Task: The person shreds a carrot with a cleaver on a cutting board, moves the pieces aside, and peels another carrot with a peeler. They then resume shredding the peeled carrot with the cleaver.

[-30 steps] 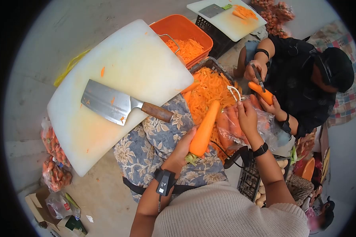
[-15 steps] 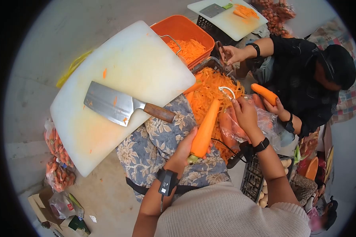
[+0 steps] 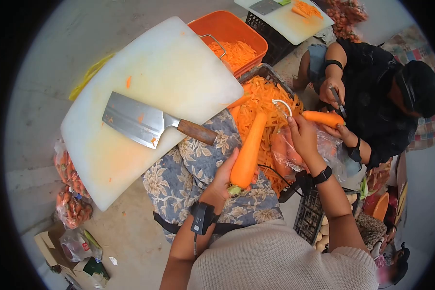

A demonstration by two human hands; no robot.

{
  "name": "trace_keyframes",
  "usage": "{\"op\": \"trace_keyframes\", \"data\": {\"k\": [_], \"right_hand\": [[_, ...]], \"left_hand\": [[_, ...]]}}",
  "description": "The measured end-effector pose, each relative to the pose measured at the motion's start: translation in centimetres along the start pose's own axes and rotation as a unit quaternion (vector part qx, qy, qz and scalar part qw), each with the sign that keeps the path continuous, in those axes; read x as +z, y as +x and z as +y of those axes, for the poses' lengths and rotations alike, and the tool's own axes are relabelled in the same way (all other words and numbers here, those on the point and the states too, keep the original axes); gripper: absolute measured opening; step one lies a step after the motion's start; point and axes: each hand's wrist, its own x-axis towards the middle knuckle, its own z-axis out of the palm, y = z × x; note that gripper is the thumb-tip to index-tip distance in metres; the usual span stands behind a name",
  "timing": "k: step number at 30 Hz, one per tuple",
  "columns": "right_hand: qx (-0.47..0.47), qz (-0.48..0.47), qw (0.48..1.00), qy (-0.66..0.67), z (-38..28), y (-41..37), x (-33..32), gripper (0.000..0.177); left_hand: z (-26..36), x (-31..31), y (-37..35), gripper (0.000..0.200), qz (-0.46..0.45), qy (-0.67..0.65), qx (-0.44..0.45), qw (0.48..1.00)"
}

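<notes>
My left hand (image 3: 223, 175) is wrapped round the thick lower end of a large peeled carrot (image 3: 249, 150), its green stub near my palm and its tip pointing away from me. Held in my right hand (image 3: 302, 137) is a white peeler (image 3: 284, 105), apart from the carrot and to the right of its tip. Below both lies a dark crate (image 3: 266, 71) heaped with orange peelings (image 3: 263, 92). A clear plastic bag (image 3: 326, 145) of carrots rests beside my right hand. The cleaver (image 3: 137, 121) lies on the white cutting board (image 3: 179, 63), its wooden handle toward my lap.
An orange tub (image 3: 251, 38) of shredded carrot stands beyond the board. On the right a co-worker (image 3: 377, 96) in black holds another carrot (image 3: 324, 117) and a peeler. Bagged carrots (image 3: 72, 208) and an open cardboard box (image 3: 48, 246) sit at left. Another board (image 3: 295, 24) is at the back.
My right hand and the peeler have shifted slightly right. The carrot in my left hand has moved a little up and left. The co-worker has brought their peeler to their carrot.
</notes>
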Motion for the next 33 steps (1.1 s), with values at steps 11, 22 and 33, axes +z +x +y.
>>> {"op": "trace_keyframes", "data": {"k": [11, 22, 33], "right_hand": [[-0.143, -0.090, 0.985, 0.020, -3.5, -3.6, 0.8, 0.031], [-0.136, -0.100, 0.977, 0.129, -4.6, -5.4, -0.9, 0.031], [0.073, 0.044, 0.989, 0.121, 1.2, -0.8, -0.7, 0.032]], "left_hand": [[-0.2, -0.3, 0.2, 0.064, 0.045, 0.064, -0.030, 0.997], [-0.1, 1.2, 0.4, 0.059, 0.084, 0.020, -0.008, 0.996], [-0.6, 1.5, 0.0, 0.056, 0.045, 0.053, 0.024, 0.997]]}}
